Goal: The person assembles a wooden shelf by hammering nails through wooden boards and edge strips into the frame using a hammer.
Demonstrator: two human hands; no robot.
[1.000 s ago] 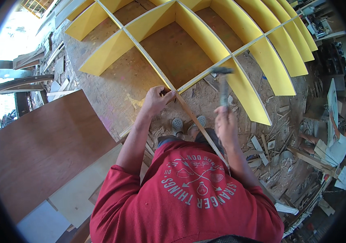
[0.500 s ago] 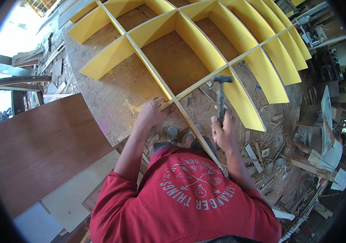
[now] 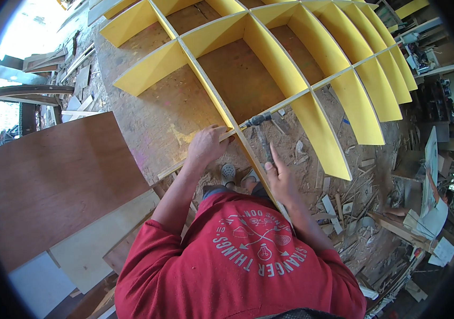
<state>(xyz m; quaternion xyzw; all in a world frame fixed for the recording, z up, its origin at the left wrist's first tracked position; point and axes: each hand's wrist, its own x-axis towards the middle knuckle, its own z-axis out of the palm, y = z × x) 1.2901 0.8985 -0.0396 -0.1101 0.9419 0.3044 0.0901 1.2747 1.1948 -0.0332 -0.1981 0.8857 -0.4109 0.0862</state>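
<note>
A hammer (image 3: 263,139) is held by its handle in my right hand (image 3: 282,183), whose fingers are wrapped round it. Its dark head is down at the crossing of two slats, close to my left hand; whether it touches the wood I cannot tell. My left hand (image 3: 207,144) grips a thin wooden slat (image 3: 174,168) just left of that crossing, its fingertips partly hidden behind the wood. Both slats belong to a large interlocking lattice frame of curved yellow boards (image 3: 275,50), which stands on edge on a stained wooden tabletop (image 3: 155,114). One long slat runs toward my body.
A brown plywood sheet (image 3: 57,181) lies at the left, with paler boards (image 3: 102,239) below it. Wood scraps (image 3: 338,212) litter the floor at the right. Another person's arm (image 3: 433,186) shows at the far right beside a pale panel.
My right hand has swung the hammer down and to the left, bringing its head to the slat crossing. My left hand keeps its grip on the slat. The view has shifted slightly.
</note>
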